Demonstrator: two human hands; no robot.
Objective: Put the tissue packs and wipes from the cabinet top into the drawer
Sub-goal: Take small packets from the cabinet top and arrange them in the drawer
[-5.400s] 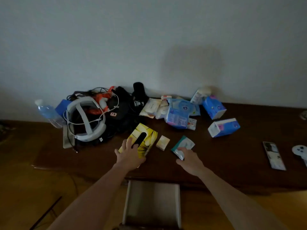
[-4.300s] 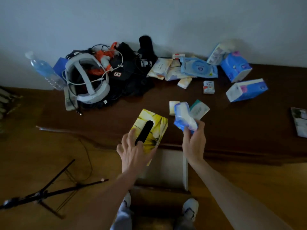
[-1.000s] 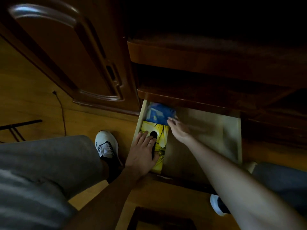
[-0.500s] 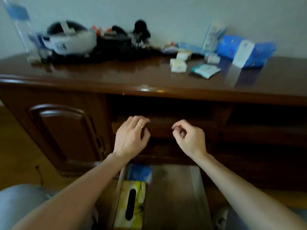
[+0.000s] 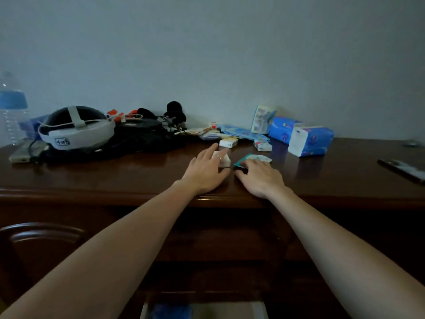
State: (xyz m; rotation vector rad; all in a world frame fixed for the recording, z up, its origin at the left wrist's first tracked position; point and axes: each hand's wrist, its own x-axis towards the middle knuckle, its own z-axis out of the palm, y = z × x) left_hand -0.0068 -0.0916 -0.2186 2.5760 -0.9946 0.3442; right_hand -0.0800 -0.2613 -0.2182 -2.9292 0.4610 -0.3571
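My left hand (image 5: 207, 168) lies with straight fingers on a small white tissue pack (image 5: 225, 160) on the dark wooden cabinet top (image 5: 115, 176). Beside it, my right hand (image 5: 261, 176) covers the near end of a teal wipes pack (image 5: 255, 158), its fingers arched over the pack and its thumb flat on the wood. Behind them lie two more small packs (image 5: 228, 142) (image 5: 262, 145), a flat blue wipes pack (image 5: 239, 132) and two big blue tissue packs (image 5: 284, 128) (image 5: 310, 140). The open drawer (image 5: 259, 310) shows at the bottom edge with a blue pack (image 5: 172, 310) inside.
A white and black headset (image 5: 76, 127), black gear with cables (image 5: 147, 132) and a water bottle (image 5: 11, 111) crowd the left of the cabinet top. A dark flat object (image 5: 402, 169) lies at the right. A cabinet door (image 5: 34, 245) is at lower left.
Both hands have risen from in front of the drawer onto the cabinet top. The left now rests on the white pack, the right on the teal pack. The view has tilted up.
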